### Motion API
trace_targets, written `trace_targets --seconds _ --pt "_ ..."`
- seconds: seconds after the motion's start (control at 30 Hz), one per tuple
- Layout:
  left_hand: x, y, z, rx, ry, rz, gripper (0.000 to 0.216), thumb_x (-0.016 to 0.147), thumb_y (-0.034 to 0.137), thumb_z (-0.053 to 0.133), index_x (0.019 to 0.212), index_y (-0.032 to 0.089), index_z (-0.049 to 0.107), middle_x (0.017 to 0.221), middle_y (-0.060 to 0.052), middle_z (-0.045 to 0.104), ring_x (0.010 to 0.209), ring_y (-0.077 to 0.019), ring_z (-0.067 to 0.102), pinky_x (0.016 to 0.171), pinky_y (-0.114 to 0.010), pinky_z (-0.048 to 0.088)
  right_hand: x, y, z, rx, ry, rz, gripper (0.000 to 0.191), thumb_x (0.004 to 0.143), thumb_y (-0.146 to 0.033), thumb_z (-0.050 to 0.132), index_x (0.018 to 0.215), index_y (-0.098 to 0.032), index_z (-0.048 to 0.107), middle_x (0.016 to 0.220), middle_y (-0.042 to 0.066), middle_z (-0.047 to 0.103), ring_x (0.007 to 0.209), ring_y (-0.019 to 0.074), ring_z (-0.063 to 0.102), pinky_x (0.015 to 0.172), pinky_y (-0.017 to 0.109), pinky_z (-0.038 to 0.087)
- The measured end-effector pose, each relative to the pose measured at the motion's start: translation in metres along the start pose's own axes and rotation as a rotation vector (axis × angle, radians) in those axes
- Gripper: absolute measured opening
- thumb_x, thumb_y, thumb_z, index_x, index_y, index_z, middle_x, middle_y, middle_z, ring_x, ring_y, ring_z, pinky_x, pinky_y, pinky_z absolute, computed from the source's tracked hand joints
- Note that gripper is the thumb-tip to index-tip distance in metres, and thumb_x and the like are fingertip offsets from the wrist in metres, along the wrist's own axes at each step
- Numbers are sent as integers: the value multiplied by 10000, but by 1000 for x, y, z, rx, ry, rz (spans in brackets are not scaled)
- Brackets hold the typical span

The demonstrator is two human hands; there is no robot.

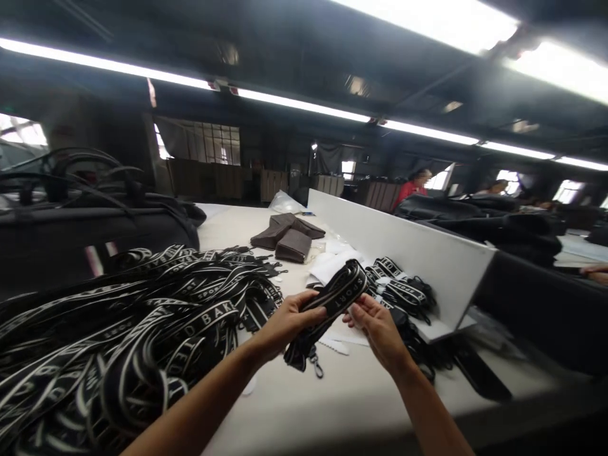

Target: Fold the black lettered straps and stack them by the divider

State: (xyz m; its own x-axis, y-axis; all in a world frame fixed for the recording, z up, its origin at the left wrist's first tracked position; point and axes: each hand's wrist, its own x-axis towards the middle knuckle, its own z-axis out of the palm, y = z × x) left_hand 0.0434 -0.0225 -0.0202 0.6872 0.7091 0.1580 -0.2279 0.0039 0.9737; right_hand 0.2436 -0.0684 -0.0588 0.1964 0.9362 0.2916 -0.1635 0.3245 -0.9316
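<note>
A black shoulder strap (346, 292) with white lettering and edge stripes is folded into a flat bundle in front of me. My left hand (295, 318) is closed around its lower left part, thumb on top. At its right edge my right hand (375, 326) pinches with thumb and fingers against the webbing; the exact spot between the fingertips is partly hidden. A metal snap hook (316, 366) dangles below the bundle. Left of my hands lies a big heap of loose matching straps (190, 329). Several bundled straps (401, 291) with white bands lie to the right.
Dark folded pieces (289, 234) and white sheets (330, 265) lie on the pale table (285, 411). A low white partition (403, 234) runs along the right. A black bag (133, 234) stands at left. Another person in red (409, 189) is farther back.
</note>
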Motion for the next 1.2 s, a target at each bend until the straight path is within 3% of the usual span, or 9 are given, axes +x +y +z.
trace_targets --seconds 0.07,0.17,0.3,0.4,0.57,0.7,0.87,1.07,1.2 --pt "18 -13 10 -57 -93 -55 437 760 370 756 1095 116 635 881 -82 687 713 -130 620 624 -200 471 -5 0 -4 29 39 -41 238 749 -309 753 915 -160 668 806 39 688 675 135 582 608 245 459" --pt "38 -30 15 -121 -112 -140 566 731 378 781 1191 135 560 888 -97 696 669 -150 648 593 -225 496 -9 4 -11 -7 96 -75 185 728 -260 758 863 -161 679 778 29 679 619 132 542 560 249 448" --pt "49 -48 8 -201 -128 -198 534 713 385 795 1129 121 589 745 -67 676 569 -133 626 523 -200 481 -10 15 -15 44 101 -19 243 712 -260 789 894 -160 663 681 -11 633 524 87 499 472 200 396" --pt "51 -63 -2 -274 -56 -188 460 728 378 785 1069 134 598 692 -53 661 554 -135 622 490 -186 462 -8 26 -11 262 170 39 301 682 -234 827 922 -192 651 658 -50 608 496 46 476 432 141 359" --pt "49 -86 -13 -472 129 -146 326 777 317 754 1013 153 599 752 -47 672 606 -113 633 586 -196 518 3 46 14 581 132 68 403 671 -223 839 1042 -218 682 980 21 704 799 106 646 754 217 541" --pt "47 -92 -18 -583 257 -131 333 732 267 800 987 163 613 803 -33 681 622 -102 636 627 -204 541 14 66 43 520 158 17 318 681 -207 825 982 -188 724 922 37 734 855 161 666 837 300 538" --pt "47 -96 -23 -562 274 -79 399 697 266 826 1020 139 630 797 -43 689 644 -108 639 629 -191 532 25 87 64 450 382 12 235 686 -276 824 858 -144 733 874 46 746 843 170 672 861 308 525" --pt "47 -92 -28 -377 219 -137 528 682 392 822 1089 132 609 688 -35 668 555 -118 614 500 -181 474 36 76 26 642 462 4 281 655 -324 835 830 -177 671 882 13 718 845 135 665 832 275 547" --pt "47 -77 -39 -287 301 -54 654 639 370 851 1189 163 564 765 -23 684 611 -128 636 571 -210 510 35 58 -11 422 479 -37 283 675 -349 819 759 -181 607 600 -76 556 468 40 459 508 165 472"
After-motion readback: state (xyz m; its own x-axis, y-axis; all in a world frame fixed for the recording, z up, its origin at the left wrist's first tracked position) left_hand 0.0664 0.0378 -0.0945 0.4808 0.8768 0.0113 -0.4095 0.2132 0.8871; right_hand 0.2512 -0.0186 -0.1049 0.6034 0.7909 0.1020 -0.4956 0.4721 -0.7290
